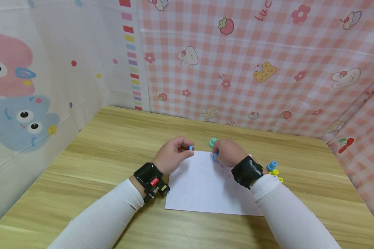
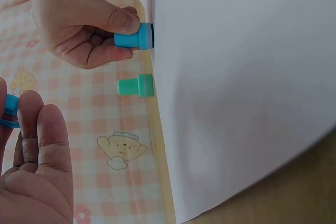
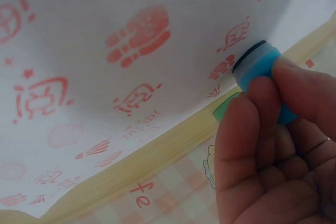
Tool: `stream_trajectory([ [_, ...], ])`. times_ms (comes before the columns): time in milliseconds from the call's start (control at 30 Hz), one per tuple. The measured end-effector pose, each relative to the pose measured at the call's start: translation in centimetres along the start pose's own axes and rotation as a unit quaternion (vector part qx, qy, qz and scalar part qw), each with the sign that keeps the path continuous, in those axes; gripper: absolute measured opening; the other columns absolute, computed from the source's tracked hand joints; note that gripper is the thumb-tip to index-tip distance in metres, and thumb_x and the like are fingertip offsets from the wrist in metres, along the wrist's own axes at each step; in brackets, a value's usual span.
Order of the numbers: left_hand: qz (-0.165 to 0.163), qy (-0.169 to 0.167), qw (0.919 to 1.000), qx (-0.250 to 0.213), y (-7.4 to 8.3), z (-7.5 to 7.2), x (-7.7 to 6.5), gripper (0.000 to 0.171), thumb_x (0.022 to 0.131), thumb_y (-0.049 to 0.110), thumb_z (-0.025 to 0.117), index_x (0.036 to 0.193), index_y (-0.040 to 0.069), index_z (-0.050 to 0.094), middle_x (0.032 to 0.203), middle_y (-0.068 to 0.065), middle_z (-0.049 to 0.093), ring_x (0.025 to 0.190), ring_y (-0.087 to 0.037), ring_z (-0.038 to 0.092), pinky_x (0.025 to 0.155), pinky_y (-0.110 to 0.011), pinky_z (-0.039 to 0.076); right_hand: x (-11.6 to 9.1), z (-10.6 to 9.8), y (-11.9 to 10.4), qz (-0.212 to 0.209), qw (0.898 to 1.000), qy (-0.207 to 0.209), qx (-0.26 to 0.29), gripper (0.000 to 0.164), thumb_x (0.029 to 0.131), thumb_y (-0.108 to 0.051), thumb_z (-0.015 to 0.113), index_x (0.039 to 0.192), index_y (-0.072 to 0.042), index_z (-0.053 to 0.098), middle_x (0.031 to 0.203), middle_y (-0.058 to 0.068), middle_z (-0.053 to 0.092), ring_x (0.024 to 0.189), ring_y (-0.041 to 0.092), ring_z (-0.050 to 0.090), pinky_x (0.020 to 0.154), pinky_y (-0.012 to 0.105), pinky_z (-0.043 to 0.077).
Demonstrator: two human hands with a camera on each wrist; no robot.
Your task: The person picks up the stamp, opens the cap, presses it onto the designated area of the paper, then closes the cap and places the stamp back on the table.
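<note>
Between the fingers of my right hand (image 1: 232, 153) is a blue self-inking stamp (image 2: 130, 39), its dark face turned to the white paper (image 1: 199, 190) near the far edge. In the right wrist view, thumb and fingers pinch the stamp's body, the dark face right at the paper. My left hand (image 1: 172, 155) pinches a small blue cap (image 1: 191, 148) over the paper's far left corner. Red stamped prints (image 3: 139, 38), including footprints, shuttlecocks and characters, cover part of the sheet; my right hand and wrist hide many of them in the head view.
A green stamp (image 1: 212, 142) stands just beyond the paper's far edge. To the right of the paper are a second blue stamp (image 1: 272, 166) and yellow pieces (image 1: 274, 172), partly behind my right wrist. Patterned curtains (image 1: 255, 69) border the wooden table (image 1: 90, 166) at the back and sides.
</note>
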State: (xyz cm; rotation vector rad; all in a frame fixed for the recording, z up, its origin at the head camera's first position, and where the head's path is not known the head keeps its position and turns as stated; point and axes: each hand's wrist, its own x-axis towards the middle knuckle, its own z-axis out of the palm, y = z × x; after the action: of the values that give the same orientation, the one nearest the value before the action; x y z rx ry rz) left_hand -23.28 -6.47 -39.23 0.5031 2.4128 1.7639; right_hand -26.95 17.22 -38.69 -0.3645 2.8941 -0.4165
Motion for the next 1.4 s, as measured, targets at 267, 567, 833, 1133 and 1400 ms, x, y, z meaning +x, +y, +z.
stream_trajectory([
  [267, 0.0, -0.002, 1.0, 0.0, 0.1, 0.0, 0.0, 0.022, 0.101, 0.011, 0.07, 0.122, 0.003, 0.069, 0.114, -0.007, 0.073, 0.098, -0.018, 0.065, 0.086, -0.031, 0.055, 0.0, -0.1, 0.1, 0.008, 1.0, -0.002, 0.009, 0.014, 0.094, -0.005, 0.075, 0.107, -0.007, 0.08, 0.105, 0.007, 0.075, 0.093, 0.023, 0.063, 0.095, 0.044, 0.058],
  [567, 0.005, 0.001, 1.0, 0.003, -0.2, 0.0, 0.1, 0.021, 0.1, 0.008, 0.07, 0.12, 0.005, 0.07, 0.114, -0.008, 0.072, 0.098, -0.018, 0.064, 0.084, -0.029, 0.054, -0.4, -0.6, 0.4, 0.004, 1.0, -0.001, 0.031, 0.013, 0.097, -0.011, 0.075, 0.108, -0.008, 0.079, 0.107, 0.007, 0.075, 0.095, 0.023, 0.064, 0.092, 0.042, 0.058],
  [833, 0.005, -0.011, 0.9999, -0.007, -0.5, 0.2, 0.2, 0.023, 0.101, 0.011, 0.07, 0.123, 0.005, 0.069, 0.128, -0.013, 0.071, 0.102, -0.018, 0.069, 0.088, -0.03, 0.057, -2.0, -2.1, 2.0, 0.022, 0.975, 0.073, 0.209, 0.022, 0.099, -0.019, 0.072, 0.116, -0.004, 0.073, 0.103, 0.012, 0.072, 0.09, 0.023, 0.063, 0.074, 0.03, 0.053],
  [1133, 0.006, -0.042, 0.9989, -0.02, -0.1, 0.3, 0.0, 0.028, 0.1, 0.013, 0.072, 0.127, 0.004, 0.068, 0.114, -0.01, 0.073, 0.095, -0.016, 0.074, 0.09, -0.034, 0.062, -3.5, -1.7, 0.6, 0.017, 0.935, 0.069, 0.347, 0.02, 0.095, -0.016, 0.077, 0.109, -0.001, 0.074, 0.098, 0.013, 0.077, 0.08, 0.021, 0.07, 0.084, 0.046, 0.062],
  [1400, -0.005, -0.058, 0.9978, -0.03, 0.4, 0.6, -0.3, 0.027, 0.101, 0.017, 0.072, 0.125, 0.007, 0.07, 0.118, -0.009, 0.073, 0.103, -0.024, 0.076, 0.095, -0.038, 0.061, -4.5, -0.9, -1.4, -0.011, 0.917, 0.037, 0.396, 0.02, 0.095, -0.017, 0.079, 0.105, 0.0, 0.075, 0.093, 0.01, 0.074, 0.081, 0.02, 0.072, 0.081, 0.036, 0.064],
])
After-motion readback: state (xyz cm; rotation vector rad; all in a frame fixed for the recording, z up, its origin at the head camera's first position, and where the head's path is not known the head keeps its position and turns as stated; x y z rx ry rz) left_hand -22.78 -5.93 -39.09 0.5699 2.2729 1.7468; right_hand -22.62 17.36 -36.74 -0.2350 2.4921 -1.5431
